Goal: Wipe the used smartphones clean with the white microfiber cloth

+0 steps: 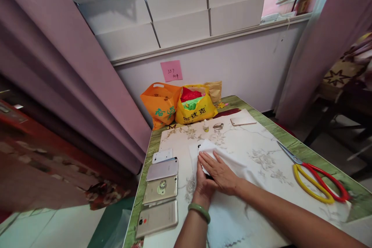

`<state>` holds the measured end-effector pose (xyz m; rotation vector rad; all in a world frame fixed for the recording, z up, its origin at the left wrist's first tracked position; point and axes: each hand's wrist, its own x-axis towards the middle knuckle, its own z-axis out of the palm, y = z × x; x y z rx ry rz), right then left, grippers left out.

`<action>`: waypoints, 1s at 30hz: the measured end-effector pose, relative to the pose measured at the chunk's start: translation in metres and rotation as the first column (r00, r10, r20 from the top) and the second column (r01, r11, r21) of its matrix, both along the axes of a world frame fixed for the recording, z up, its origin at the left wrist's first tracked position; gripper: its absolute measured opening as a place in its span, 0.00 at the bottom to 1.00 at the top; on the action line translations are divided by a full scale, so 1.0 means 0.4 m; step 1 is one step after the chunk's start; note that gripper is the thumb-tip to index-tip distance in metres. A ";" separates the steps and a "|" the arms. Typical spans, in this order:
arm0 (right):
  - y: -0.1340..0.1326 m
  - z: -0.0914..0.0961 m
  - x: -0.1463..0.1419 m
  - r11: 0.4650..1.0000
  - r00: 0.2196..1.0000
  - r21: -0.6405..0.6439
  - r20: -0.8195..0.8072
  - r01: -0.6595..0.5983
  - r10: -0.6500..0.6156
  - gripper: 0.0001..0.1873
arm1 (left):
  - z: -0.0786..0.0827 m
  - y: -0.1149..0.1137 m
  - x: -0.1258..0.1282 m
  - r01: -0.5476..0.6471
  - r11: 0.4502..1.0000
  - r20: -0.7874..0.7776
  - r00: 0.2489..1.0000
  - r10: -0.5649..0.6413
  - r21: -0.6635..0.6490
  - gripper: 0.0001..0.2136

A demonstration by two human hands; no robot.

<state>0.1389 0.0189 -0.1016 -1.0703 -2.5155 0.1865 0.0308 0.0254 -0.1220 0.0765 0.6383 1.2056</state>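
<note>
Nearest the camera, your two forearms, the left with a green bangle (199,212), reach in over the table (263,124). On your left, phones lie in a column near the table edge: a white phone (162,156) farthest, a silver phone (162,169), a ring-backed phone (161,192), a gold phone (159,217) closest. At the middle, your left hand (205,184) cups from beneath, its fingers mostly hidden, so you cannot tell how tightly it closes. Your right hand (222,172) lies flat on a white cloth (244,162), fingers straight, thumb apart. Between your palms a dark thing (209,177) shows only in part; its long axis cannot be told. It sits right against your left palm, with your right hand just above. Scissors (297,160) lie well to your right, blades pointing away.
</note>
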 end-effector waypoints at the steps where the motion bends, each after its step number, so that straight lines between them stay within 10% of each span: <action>1: 0.022 0.002 -0.004 1.000 1.000 -0.005 -0.006 0.029 -0.029 0.42 | 0.005 0.003 0.002 0.033 0.999 0.050 0.998 -0.034 0.008 0.21; 10: 0.102 -0.033 0.037 0.942 0.924 -0.118 -0.187 0.315 -0.333 0.36 | 0.037 0.007 0.012 0.133 0.991 0.055 0.989 -0.134 0.028 0.22; 15: 0.110 -0.059 0.089 0.868 0.747 -0.306 -0.445 0.391 -0.494 0.32 | 0.037 0.005 0.007 0.124 0.990 0.071 0.989 -0.128 0.062 0.19; 23: 0.151 0.034 0.097 0.680 0.481 -0.406 -0.492 0.610 -0.726 0.40 | 0.029 0.009 -0.004 0.164 0.983 0.101 0.980 -0.173 0.087 0.25; 30: 0.020 -0.022 -0.013 0.958 0.818 -0.130 -0.501 0.254 -0.284 0.28 | 0.036 0.001 0.010 0.024 1.000 0.062 0.998 -0.025 0.017 0.17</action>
